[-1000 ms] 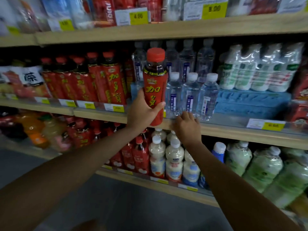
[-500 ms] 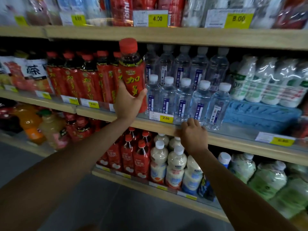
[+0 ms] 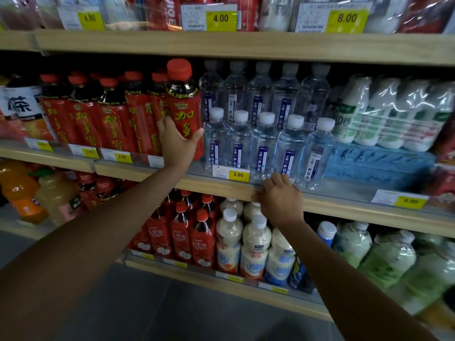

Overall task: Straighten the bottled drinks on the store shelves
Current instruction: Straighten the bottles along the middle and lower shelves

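Landmark: the yellow "2.00" price tag (image 3: 238, 175) on the front lip of the pale wooden middle shelf (image 3: 344, 205).
Right hand (image 3: 280, 198): nearest the camera, just right of the tag and a little below it, fingers curled over the shelf's front lip, holding no bottle.
Left hand (image 3: 177, 141): left of the tag and above it, wrapped around the lower body of the red-labelled dark tea bottle with a red cap (image 3: 185, 104), thumb on the bottle's right side.
Held bottle: upright with a slight lean; I cannot tell whether its base touches the shelf.
Left neighbours: a row of matching red-capped tea bottles (image 3: 110, 114) stands just beside the held bottle, further left of the tag.
Right neighbours: small clear water bottles with white caps (image 3: 264, 141) stand directly behind the tag, close against the held bottle, with taller ones behind them.
Further right: shrink-wrapped white bottles with green labels (image 3: 384, 112) on a blue wrapped pack (image 3: 379, 166).
Below the tag: cream-coloured milk drink bottles (image 3: 256, 242) on the lower shelf.
Change: the held bottle, earlier out in front of the water bottles, has moved left to the end of the red row; the right hand stays on the shelf lip.
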The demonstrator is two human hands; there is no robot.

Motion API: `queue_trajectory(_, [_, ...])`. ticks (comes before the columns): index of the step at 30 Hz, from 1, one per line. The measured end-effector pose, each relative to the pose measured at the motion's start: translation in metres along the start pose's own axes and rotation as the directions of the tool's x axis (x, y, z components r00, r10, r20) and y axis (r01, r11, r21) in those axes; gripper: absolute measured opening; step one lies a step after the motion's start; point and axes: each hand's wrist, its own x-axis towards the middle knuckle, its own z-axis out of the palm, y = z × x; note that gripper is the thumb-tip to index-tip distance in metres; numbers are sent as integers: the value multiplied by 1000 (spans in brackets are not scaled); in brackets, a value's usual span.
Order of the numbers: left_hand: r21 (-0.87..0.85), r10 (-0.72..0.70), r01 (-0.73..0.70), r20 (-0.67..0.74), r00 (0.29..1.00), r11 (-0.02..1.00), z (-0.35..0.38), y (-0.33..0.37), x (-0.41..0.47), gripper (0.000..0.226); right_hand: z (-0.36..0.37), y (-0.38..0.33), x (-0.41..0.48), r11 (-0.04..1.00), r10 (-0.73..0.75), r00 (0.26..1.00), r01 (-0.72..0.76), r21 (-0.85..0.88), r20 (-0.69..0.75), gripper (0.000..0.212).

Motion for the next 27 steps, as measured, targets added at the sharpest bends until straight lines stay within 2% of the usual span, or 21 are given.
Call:
queue_trajectory(8, [110,-71,65,55,996,992,13,-15,-1,70,1,-2,-3,998,-32,999,30,-58,-35,24])
queue_trajectory(12, [95,-103,98,47,994,991,12,-12,5,75,2,-1,-2,999,-27,999,26,-43,-32,22])
queue_trajectory(16, [117,-149,142,54,987,983,16,-12,6,64,2,-3,-4,999,-17,999,15,-35,-49,23])
queue_trajectory(23, [184,-129,127,3,992,975,16,-11,-2,61,4,-2,-3,999,0,1000,-1,-49,-8,18])
queue_trajectory(27, [216,-93,85,23,995,973,11,-14,-9,53,5,-1,-3,999,0,1000,0,-53,0,17])
